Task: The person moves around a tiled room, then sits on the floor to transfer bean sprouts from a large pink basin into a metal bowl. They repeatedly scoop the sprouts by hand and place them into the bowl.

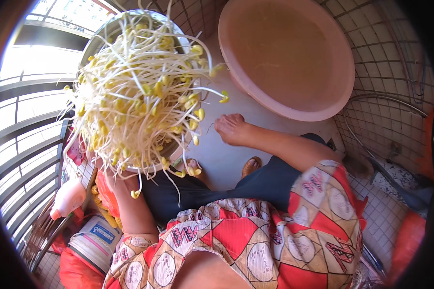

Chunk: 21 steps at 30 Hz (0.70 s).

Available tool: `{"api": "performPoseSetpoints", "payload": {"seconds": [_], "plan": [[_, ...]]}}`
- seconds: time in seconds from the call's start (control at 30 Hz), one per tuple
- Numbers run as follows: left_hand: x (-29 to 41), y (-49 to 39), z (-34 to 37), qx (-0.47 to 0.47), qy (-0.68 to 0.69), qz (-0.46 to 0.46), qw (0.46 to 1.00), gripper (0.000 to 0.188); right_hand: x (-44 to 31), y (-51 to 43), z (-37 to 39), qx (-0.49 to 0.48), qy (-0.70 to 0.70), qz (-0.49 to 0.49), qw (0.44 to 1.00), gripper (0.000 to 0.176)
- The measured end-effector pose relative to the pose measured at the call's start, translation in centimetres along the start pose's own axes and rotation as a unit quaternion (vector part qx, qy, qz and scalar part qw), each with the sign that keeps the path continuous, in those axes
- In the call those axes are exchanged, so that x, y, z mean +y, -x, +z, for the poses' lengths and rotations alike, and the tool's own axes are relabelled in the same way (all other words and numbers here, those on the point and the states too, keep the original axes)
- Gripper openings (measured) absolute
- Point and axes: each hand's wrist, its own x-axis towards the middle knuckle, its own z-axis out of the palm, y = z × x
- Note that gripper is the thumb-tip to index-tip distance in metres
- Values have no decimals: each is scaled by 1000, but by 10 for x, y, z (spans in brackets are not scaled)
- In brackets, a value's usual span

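Observation:
A thick heap of soybean sprouts (130, 97), with white stems and yellow heads, fills and overhangs a round metal basin (88, 50) at the upper left. My left hand (121, 175) is at the near side of this heap, mostly hidden by stems; its grip does not show. To the right of the sprouts, my right hand (230, 128) is in the air with its fingers curled closed. A thin dark strand (210, 126) shows beside its fingers, and whether they pinch it is unclear.
A large pink plastic tub (231, 68) of cloudy water stands at the upper right. Metal window bars (29, 126) line the left. A pink bottle (68, 197) and a white bucket (94, 242) are by my left arm. A flexible metal hose (379, 96) runs along the tiled wall.

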Motion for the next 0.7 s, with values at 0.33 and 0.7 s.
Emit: {"api": "performPoseSetpoints", "payload": {"seconds": [0.33,0.7], "plan": [[-4,21,-9,10,-5,-19,1000,44,106,-215,83,221,-62,244,942,18],[-17,4,2,-9,5,-24,1000,47,-6,-73,57,355,-28,-114,927,33]]}}
